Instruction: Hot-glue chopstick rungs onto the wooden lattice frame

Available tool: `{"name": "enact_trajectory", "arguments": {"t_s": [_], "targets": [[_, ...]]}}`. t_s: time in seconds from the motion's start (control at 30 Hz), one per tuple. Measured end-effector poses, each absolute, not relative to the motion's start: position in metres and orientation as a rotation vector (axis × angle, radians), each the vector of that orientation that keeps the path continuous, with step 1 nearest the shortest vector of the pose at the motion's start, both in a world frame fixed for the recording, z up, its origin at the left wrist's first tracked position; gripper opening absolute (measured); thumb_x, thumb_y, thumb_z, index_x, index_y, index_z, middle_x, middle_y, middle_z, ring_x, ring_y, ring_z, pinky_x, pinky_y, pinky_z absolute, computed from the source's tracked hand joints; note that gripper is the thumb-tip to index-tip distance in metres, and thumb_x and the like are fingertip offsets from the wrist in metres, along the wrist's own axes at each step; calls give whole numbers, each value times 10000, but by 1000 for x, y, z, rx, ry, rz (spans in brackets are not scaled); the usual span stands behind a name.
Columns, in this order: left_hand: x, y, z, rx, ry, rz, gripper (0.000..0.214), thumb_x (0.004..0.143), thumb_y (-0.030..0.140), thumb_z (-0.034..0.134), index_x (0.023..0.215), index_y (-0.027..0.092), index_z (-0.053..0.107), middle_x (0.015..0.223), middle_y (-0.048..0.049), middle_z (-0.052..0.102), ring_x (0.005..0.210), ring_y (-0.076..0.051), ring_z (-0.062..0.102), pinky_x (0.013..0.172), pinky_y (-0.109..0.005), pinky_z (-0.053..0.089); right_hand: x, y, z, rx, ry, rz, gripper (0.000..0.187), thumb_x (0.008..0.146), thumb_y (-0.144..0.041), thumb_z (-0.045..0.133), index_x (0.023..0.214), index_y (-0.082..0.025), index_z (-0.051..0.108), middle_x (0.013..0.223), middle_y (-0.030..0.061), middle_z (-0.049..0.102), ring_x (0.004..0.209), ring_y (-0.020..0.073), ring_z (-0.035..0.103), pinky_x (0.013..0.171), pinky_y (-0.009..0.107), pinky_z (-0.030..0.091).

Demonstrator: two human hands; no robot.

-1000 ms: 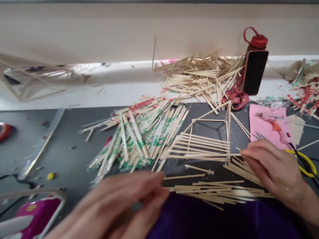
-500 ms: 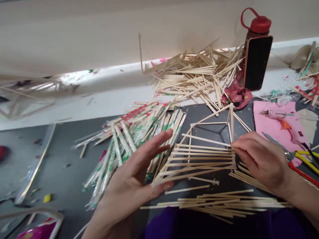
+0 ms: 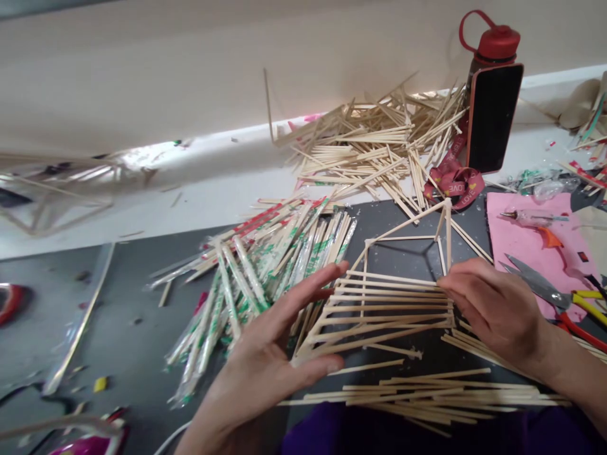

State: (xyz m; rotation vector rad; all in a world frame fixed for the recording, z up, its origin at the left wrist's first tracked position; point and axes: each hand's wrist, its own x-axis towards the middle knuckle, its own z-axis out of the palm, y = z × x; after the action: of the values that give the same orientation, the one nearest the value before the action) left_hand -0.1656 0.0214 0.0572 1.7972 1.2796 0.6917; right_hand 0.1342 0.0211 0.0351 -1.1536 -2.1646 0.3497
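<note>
A small frame (image 3: pixel 405 239) built of thin wooden sticks stands on the dark table, one side slatted with several near-parallel sticks. My right hand (image 3: pixel 493 303) pinches the right end of a wooden stick (image 3: pixel 393 278), which lies along the top of the slatted side. Fingers apart, my left hand (image 3: pixel 279 354) is at the frame's left edge, thumb low and fingertips near the stick's left end. Whether the left fingers touch the frame I cannot tell. Loose sticks (image 3: pixel 427 393) lie in front of the frame.
Wrapped chopsticks (image 3: pixel 246 272) lie left of the frame, with a pile of bare sticks (image 3: pixel 360 151) behind. A phone (image 3: pixel 493 117) leans on a red-capped bottle (image 3: pixel 497 43). At right, a glue gun (image 3: pixel 540 221) and scissors (image 3: pixel 545 287) rest by pink paper (image 3: pixel 497 243).
The stick in my right hand has come down at its left end and now lies nearly parallel to the slats. My left hand remains open at the frame's left side.
</note>
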Motion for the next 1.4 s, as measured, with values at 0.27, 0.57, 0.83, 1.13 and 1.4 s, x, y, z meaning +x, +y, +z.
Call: {"name": "enact_trajectory", "arguments": {"t_s": [0.27,0.57,0.83,1.13,1.4], "targets": [[-162,26,53,1818,1303,688,694,715,352,770,1358,371,509,1359,-19,598,1215,-267,585,1021,-344,490,134,20,37,-1163,-2237,223,216,926,-132,418,949,-172,629,850,48,688,685,139,623,565,253,437],[-164,23,53,1820,1335,686,656,720,380,755,1338,323,543,1346,-55,607,1211,-288,586,981,-353,522,130,19,34,-1171,-2212,210,219,943,-163,410,929,-176,628,850,48,689,658,136,622,540,256,415],[-160,23,50,1735,1290,775,594,709,388,745,1276,284,603,1306,-68,636,1149,-293,630,958,-372,544,130,20,32,-1141,-2184,286,145,932,-149,472,909,-182,611,847,33,681,671,119,602,564,231,420],[-152,24,55,1648,1314,784,553,689,301,758,1229,312,640,1297,-32,644,1194,-293,598,1019,-391,497,131,21,26,-1261,-2162,235,128,936,-198,512,869,-166,617,782,39,660,715,126,604,626,232,469],[-159,26,52,1721,1345,727,594,669,359,776,1241,287,632,1295,-58,644,1181,-294,606,1025,-398,485,133,17,22,-1208,-2151,190,128,922,-150,498,946,-152,624,857,61,666,741,140,620,638,249,484]]}}
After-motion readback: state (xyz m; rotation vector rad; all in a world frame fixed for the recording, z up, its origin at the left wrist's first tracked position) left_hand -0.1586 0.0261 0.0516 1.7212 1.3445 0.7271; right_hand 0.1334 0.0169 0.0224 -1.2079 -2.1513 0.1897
